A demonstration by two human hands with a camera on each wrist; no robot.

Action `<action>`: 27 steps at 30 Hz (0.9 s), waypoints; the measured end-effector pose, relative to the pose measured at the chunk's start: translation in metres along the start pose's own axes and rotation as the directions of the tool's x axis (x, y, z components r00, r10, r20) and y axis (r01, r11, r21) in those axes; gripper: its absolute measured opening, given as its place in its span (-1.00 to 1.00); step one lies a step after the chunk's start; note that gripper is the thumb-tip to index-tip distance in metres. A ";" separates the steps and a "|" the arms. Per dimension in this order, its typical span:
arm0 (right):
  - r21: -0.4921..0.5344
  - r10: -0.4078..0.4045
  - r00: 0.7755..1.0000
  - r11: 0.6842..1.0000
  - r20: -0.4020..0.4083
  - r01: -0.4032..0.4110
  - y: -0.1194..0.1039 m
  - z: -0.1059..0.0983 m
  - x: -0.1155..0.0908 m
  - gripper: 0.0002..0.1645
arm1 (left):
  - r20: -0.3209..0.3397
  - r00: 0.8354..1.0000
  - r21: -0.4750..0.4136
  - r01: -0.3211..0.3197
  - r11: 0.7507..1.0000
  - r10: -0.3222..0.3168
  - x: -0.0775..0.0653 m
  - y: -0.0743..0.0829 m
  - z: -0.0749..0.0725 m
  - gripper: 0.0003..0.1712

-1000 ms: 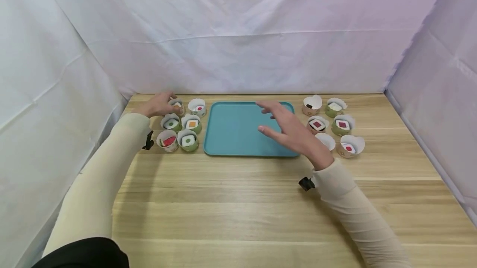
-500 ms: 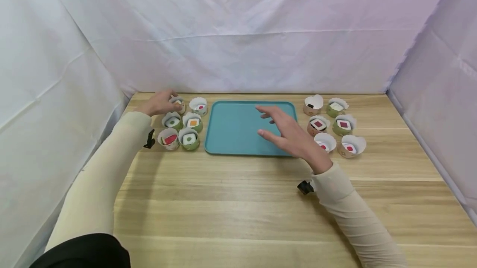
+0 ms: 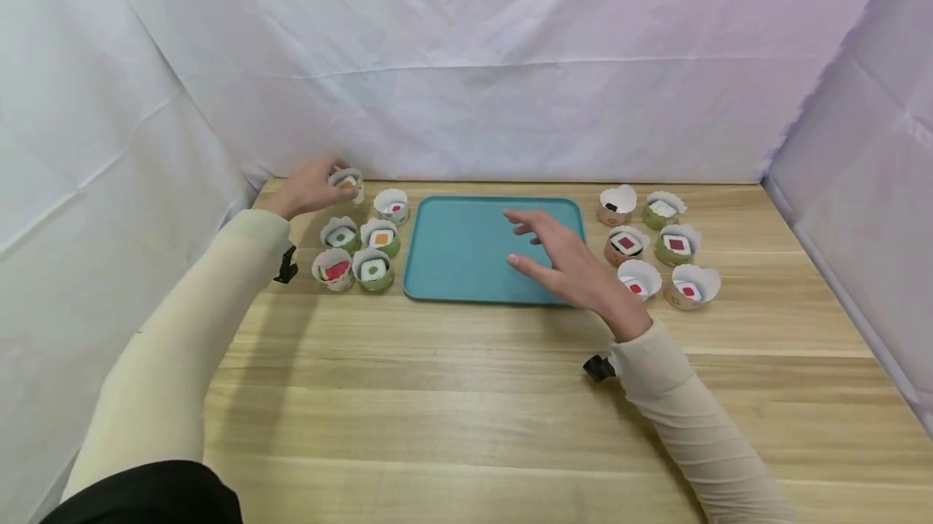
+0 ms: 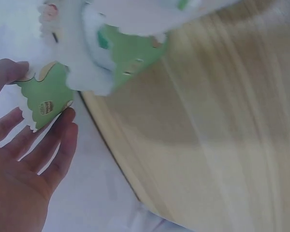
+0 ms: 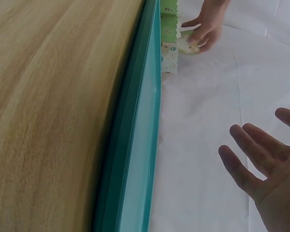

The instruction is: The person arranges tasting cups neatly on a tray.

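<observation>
At the back left in the head view, my left hand (image 3: 309, 186) pinches a scallop-edged paper cup (image 3: 351, 177) with an orange-topped piece inside. The cup is raised off the tabletop; in the left wrist view its wall (image 4: 46, 99) looks green, between thumb and fingertips. Several similar paper cups (image 3: 373, 273) stand just in front and to the right of that hand, holding white, orange, green and red pieces. My right hand (image 3: 572, 265) hovers over the right part of a blue tray (image 3: 466, 253), fingers spread and holding nothing.
To the right of the tray is another group of paper cups (image 3: 678, 244) with pieces in them, partly behind the right hand. White cloth (image 3: 466, 119) hangs behind the wooden table (image 3: 437, 394) and along both sides.
My left hand has lifted the paper cup up from its place in the left group. The right hand has stayed almost still over the tray. The view has shifted slightly.
</observation>
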State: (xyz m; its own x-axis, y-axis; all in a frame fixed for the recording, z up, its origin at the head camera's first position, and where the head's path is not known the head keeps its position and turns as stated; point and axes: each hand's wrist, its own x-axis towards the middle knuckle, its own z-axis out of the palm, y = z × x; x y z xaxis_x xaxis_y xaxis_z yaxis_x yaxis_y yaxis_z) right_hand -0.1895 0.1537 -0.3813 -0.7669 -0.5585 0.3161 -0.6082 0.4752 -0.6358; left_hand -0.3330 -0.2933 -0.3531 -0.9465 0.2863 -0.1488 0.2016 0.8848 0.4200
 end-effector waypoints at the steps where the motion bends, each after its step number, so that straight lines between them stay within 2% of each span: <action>1: -0.002 0.002 1.000 1.000 -0.001 -0.002 0.000 0.000 0.000 -0.25 | -0.009 1.000 0.002 -0.007 1.000 0.007 0.001 0.002 -0.001 -0.20; 7: -0.015 0.043 0.999 0.999 0.009 -0.043 0.002 0.002 -0.005 -0.26 | -0.028 0.999 0.023 -0.045 0.999 0.046 0.007 0.027 -0.001 -0.20; 12: -0.018 0.060 0.998 0.998 0.010 -0.060 0.002 0.003 -0.007 -0.26 | -0.026 0.995 0.021 -0.099 0.995 0.099 0.012 0.055 0.007 -0.24; 18: -0.010 0.040 0.999 0.999 0.001 -0.040 0.002 0.001 -0.004 -0.24 | 0.002 0.983 0.025 -0.183 0.983 0.183 0.019 0.087 0.021 -0.30; 22: -0.010 0.025 1.000 1.000 -0.005 -0.025 0.004 -0.001 -0.002 -0.25 | 0.033 0.979 0.073 -0.205 0.976 0.203 0.027 0.099 0.031 -0.31; 27: -0.012 0.003 1.000 1.000 -0.016 -0.003 0.006 -0.002 -0.001 -0.25 | 0.075 0.977 0.108 -0.207 0.972 0.199 0.037 0.107 0.045 -0.32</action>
State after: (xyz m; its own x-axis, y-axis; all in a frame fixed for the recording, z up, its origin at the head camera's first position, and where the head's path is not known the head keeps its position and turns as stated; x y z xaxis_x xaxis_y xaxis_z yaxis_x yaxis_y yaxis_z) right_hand -0.1931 0.1587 -0.3838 -0.7721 -0.5458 0.3256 -0.6079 0.4850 -0.6286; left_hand -0.3355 -0.1710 -0.3538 -0.8657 0.4837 -0.1290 0.4188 0.8409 0.3427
